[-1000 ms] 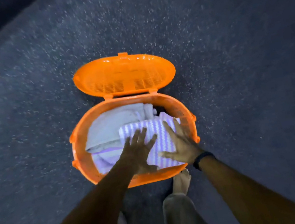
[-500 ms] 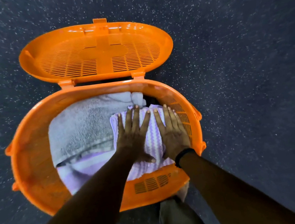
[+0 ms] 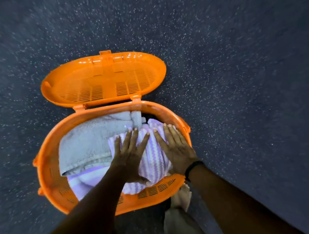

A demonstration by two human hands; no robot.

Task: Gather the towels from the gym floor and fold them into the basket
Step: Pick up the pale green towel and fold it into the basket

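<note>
Inside the orange oval plastic basket (image 3: 46, 173), toward its right end, lies the folded purple-and-white zigzag-striped towel (image 3: 153, 158), and both my hands rest flat on top of it. My left hand (image 3: 130, 158) has its fingers spread and straight, palm down on the left part of the striped cloth, thumb stretched toward my body near the basket's near wall. My right hand (image 3: 175, 148) lies just beside it, fingers straight and close together, pressing the towel's right part next to the basket's right wall; a black band (image 3: 192, 167) circles that wrist. Left of the striped towel, a folded pale grey terry towel (image 3: 88, 143) fills the far-left part of the basket, and under its near edge shows a pale lilac towel (image 3: 86, 180). At the far rim the slotted orange lid (image 3: 103, 80) stands hinged open. Around the basket spreads dark speckled rubber flooring (image 3: 242, 60). Just behind the near wall my bare foot (image 3: 182, 196) and grey trouser leg (image 3: 182, 233) are visible.
</note>
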